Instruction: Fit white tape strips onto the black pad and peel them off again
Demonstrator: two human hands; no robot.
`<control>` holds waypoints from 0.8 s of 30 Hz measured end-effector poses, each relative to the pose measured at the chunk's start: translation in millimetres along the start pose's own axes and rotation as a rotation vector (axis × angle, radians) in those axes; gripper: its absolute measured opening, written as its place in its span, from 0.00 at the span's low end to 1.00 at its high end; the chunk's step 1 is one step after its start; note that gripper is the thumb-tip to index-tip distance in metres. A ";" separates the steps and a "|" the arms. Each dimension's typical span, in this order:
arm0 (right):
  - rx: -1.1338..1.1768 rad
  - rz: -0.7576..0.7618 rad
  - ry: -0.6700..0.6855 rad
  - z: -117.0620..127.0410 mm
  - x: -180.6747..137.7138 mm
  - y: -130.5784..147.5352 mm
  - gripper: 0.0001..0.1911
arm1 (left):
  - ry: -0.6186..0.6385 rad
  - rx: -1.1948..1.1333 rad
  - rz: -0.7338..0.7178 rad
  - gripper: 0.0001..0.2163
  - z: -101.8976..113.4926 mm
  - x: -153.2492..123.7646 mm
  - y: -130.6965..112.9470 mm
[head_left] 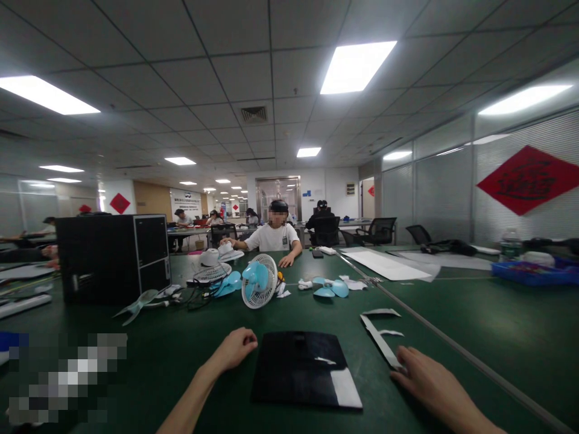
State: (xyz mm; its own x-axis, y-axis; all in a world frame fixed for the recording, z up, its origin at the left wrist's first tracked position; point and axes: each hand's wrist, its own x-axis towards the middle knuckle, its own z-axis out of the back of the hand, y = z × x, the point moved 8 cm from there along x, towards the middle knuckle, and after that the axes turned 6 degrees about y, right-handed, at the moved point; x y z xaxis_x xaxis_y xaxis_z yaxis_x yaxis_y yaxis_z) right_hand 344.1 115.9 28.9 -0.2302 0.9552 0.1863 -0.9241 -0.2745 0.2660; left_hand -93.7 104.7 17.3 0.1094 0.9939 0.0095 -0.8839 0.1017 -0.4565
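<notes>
from the head camera, the telling relation is between the right hand (427,377) and the white strip piece (379,341). the strip piece lies ahead and to the left of that hand, on the green bench (488,337), left of the metal seam (434,328) that slants toward the near right corner. its long arm runs from the bench's far side toward its near edge, drifting rightward, and 2 shorter limbs branch off toward the bench's right edge. the near end of the long arm is at the right thumb and fingers, so the right hand is much the nearer of the 2.

the right hand comes in from the near right, palm down, fingers bent and pointing toward the far left; i cannot tell if they pinch the strip's end or only rest against it.

between the 2 hands, toward the bench's near edge, lies a glossy black panel (294,374), flat and apart from both. the left hand (237,348) rests just beyond its left side, wrist toward the near edge, fingers loosely curled with nothing visible in them. toward the far edge stands a fan (260,280), clear of both hands.
</notes>
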 end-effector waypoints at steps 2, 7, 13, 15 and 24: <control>-0.008 0.000 -0.003 -2.7 2.7 -3.5 0.11 | 0.019 -0.018 -0.020 0.17 -0.8 -2.4 -5.8; -0.007 0.045 0.006 -5.1 5.2 -1.2 0.13 | 0.039 -0.033 -0.020 0.21 -0.9 -6.4 -11.7; -0.012 -0.050 0.030 9.5 1.6 2.0 0.10 | 0.035 -0.050 -0.030 0.21 -3.2 -4.1 -8.2; 0.009 -0.102 0.006 18.0 0.3 -7.1 0.10 | 0.031 -0.050 -0.034 0.20 -4.0 -3.0 -7.1; 0.275 -0.249 -0.403 71.0 -17.0 -44.3 0.17 | 0.049 -0.055 0.000 0.19 -0.3 -7.6 -10.3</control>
State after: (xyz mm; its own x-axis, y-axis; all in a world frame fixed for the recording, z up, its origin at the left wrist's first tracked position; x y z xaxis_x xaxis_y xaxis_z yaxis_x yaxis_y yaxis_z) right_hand 410.7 104.0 81.2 0.1704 0.8915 0.4198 -0.8096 -0.1162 0.5754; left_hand -85.3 96.1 21.6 0.1323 0.9906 -0.0332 -0.8576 0.0976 -0.5050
